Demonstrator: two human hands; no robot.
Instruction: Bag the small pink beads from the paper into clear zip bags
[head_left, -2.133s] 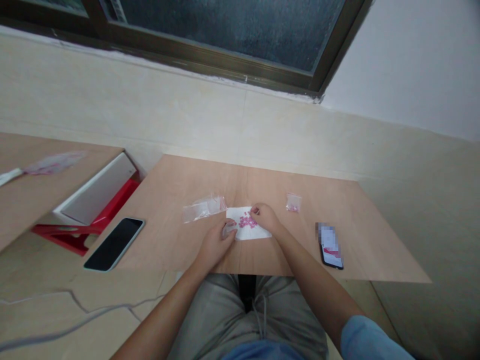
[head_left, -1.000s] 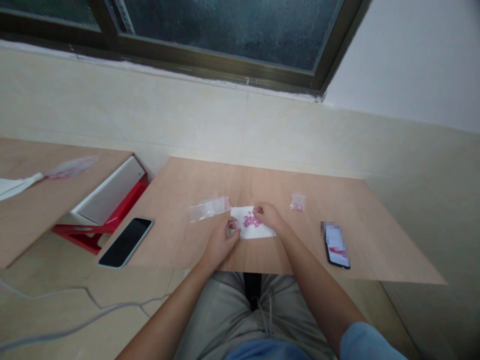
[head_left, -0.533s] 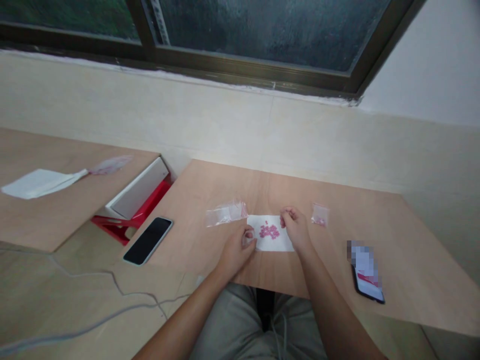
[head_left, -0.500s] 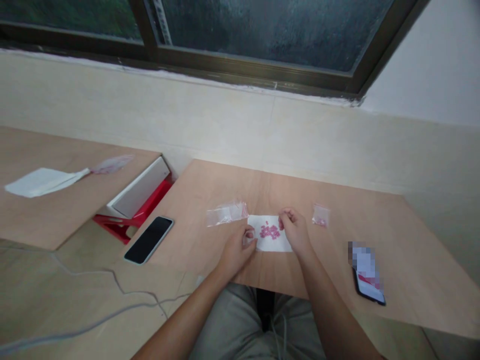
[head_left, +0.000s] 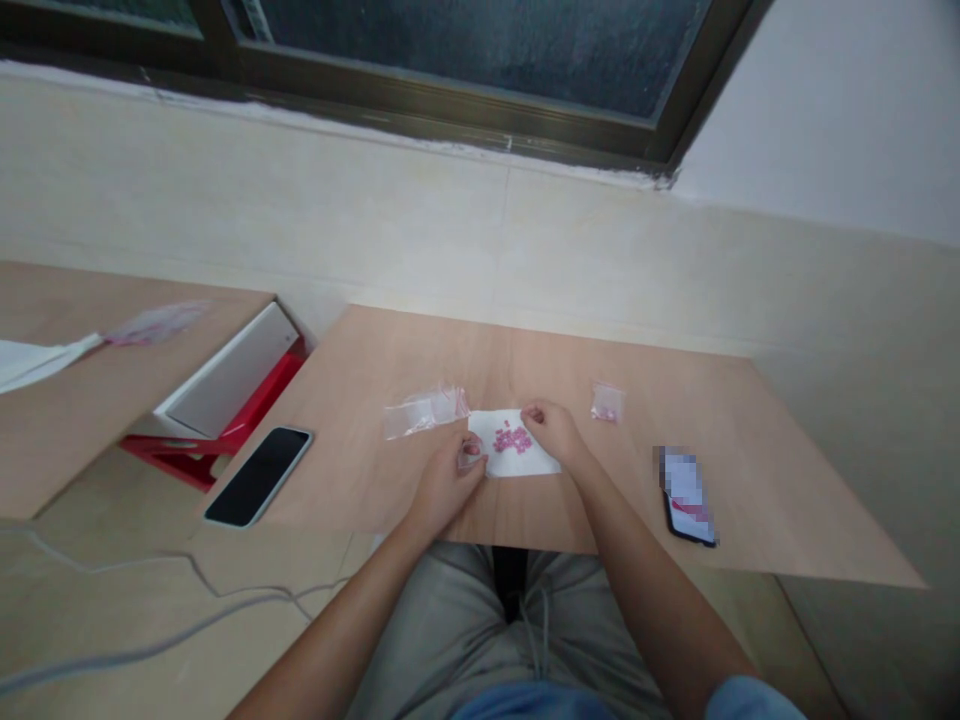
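Several small pink bead-like pieces (head_left: 513,438) lie in a loose cluster on a white sheet of paper (head_left: 525,466). My left hand (head_left: 450,472) rests at the sheet's left edge, its fingers curled around a small clear plastic bag (head_left: 470,456). Over the sheet's upper right corner is my right hand (head_left: 553,430), thumb and fingertips pinched together beside the pieces. Whatever may be in that pinch is too small to make out.
Flat clear zip bags (head_left: 426,412) lie left of the sheet. A small bag with pink pieces (head_left: 607,403) sits to the right. One phone (head_left: 259,477) lies at the left, another phone (head_left: 688,500) at the right. A red stool (head_left: 255,410) stands between the two tables.
The head view has shifted, so the scene sits further left and higher. My right hand stays at the sheet's right side with its fingers drawn in; my left hand keeps the small bag.
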